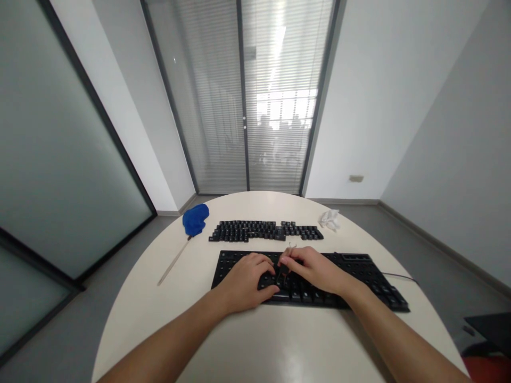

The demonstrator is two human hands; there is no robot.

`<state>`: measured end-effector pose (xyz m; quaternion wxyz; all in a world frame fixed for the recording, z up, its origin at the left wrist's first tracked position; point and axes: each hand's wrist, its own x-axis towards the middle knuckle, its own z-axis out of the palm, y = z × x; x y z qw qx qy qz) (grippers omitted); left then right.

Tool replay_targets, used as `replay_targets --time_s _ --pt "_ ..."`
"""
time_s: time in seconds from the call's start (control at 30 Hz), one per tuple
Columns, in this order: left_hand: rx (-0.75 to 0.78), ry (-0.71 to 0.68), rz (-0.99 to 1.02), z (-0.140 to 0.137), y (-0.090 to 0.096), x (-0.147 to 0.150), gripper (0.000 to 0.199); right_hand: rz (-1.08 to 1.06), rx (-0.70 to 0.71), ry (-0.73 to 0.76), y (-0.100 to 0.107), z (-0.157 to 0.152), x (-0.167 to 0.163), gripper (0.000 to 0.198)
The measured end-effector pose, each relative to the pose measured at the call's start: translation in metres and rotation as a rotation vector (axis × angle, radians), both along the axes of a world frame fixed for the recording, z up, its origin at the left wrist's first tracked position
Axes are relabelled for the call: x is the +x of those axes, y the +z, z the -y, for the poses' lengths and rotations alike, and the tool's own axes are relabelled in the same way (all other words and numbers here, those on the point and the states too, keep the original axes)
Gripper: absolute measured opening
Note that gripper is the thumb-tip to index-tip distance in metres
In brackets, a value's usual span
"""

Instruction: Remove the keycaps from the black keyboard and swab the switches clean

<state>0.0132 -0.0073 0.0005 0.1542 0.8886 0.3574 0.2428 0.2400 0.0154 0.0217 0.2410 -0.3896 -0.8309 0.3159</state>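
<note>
A black keyboard (pixel 351 271) lies across the table in front of me. Its left part shows bare sockets, while keycaps sit in rows on its middle and right. My left hand (pixel 248 282) rests on the left part of it, thumb and fingers apart, with nothing seen in its grip. Beside it, my right hand (pixel 309 266) pinches a thin wire keycap puller (pixel 293 246), its wire ends sticking up above the fingers. The puller's lower end is down at the keys, partly hidden by the fingers. Behind the keyboard, loose black keycaps (pixel 231 231) are laid out in rows.
A blue cloth duster (pixel 195 219) with a thin stick handle lies at the left of the round white table (pixel 255 340). Crumpled white tissue (pixel 329 219) is at the back right. The keyboard's cable (pixel 399 276) runs off the right edge. Glass panels with blinds stand behind.
</note>
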Motion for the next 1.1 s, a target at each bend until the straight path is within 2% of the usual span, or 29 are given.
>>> replay_targets --time_s 0.17,0.47,0.67,0.9,1.1 --pt "-0.047 0.005 0.061 -0.002 -0.004 0.001 0.022 -0.086 -0.065 0.002 -0.005 -0.009 0.008 0.044" --pt "-0.105 -0.004 0.098 -0.002 -0.005 0.001 0.019 -0.065 -0.053 -0.030 -0.008 -0.011 0.012 0.042" --pt "-0.137 -0.069 0.181 -0.008 -0.009 0.000 0.007 -0.083 -0.019 -0.041 -0.008 -0.010 0.010 0.046" --pt "-0.120 -0.009 0.214 -0.005 -0.006 0.000 0.029 -0.181 -0.073 -0.049 -0.008 -0.003 0.002 0.042" --pt "-0.222 0.076 0.244 -0.008 -0.008 0.001 0.033 -0.189 -0.065 -0.064 -0.011 -0.005 -0.001 0.044"
